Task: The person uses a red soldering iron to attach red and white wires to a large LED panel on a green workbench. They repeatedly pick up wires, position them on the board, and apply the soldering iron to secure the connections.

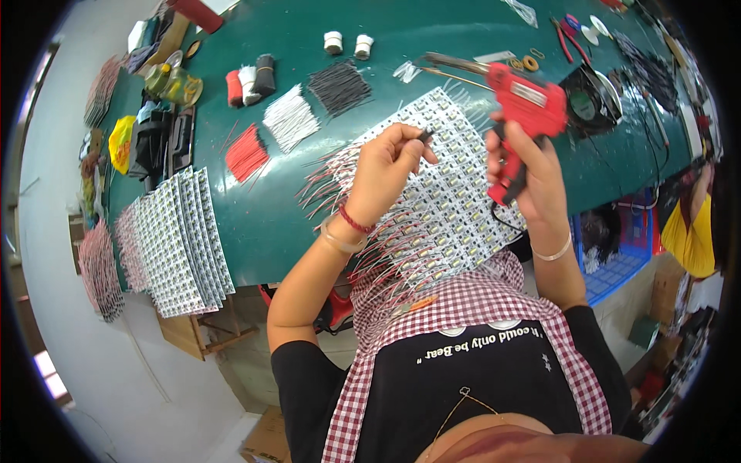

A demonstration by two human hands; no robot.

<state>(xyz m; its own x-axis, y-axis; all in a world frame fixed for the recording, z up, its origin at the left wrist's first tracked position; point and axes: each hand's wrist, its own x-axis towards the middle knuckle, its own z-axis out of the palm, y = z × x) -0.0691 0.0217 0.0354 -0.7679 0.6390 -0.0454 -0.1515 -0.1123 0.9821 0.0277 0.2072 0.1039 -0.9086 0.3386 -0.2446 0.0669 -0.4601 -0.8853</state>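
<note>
My right hand [532,158] is wrapped round the handle of a red soldering gun [529,100], whose long metal tip points left over the far end of the panel. Between the thumb and fingers of my left hand [394,158] is a small black piece [425,136], too small to make out fully. Under both hands lies a white circuit board panel [455,185] with rows of small yellowish LED parts. Thin red and white wires [394,258] stick out along its left side, and its near end rests against my checked apron [494,297].
Left of the panel lie piles of cut red wires [247,153], white wires [290,118] and black wires [340,86]. Stacked wired panels [181,243] overhang the green table's [262,204] left edge. A black fan-like device [590,96] and red-handled pliers [561,40] sit at the right.
</note>
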